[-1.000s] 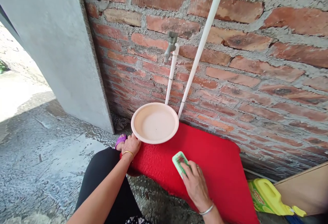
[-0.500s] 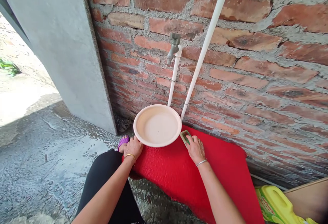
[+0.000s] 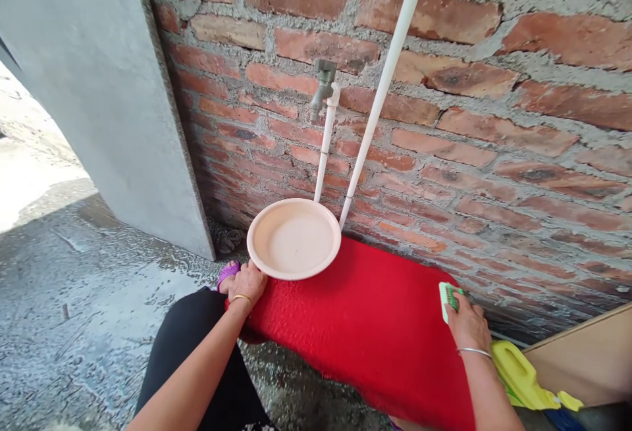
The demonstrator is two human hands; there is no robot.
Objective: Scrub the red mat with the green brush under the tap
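Head cam, the only view we've got: imo scrubbing is the step in hand, w/ the red cloth (image 3: 365, 332) spread out & our right hand (image 3: 470, 322) holding a green brush (image 3: 446, 296) at its far right end. Another stroke back left would call for a flat brush, some downward push, and the cloth pinned so it doesn't bunch up.

Pose-wise: right arm (image 3: 488, 385) comes in from the near right, stretched out, palm down, fingers curled over the brush & pinching it by the sides afaict. Brush is just far-left of the yellow jug (image 3: 516, 366). Left arm (image 3: 197, 372) runs from the near edge up to the cloth's left end, left hand (image 3: 248, 283) palm down right by the pale basin (image 3: 295, 241), which sits at the cloth's far left. Its fingers are partly hidden, so we can't tell if they're gripping cloth or just pressing, tbh.
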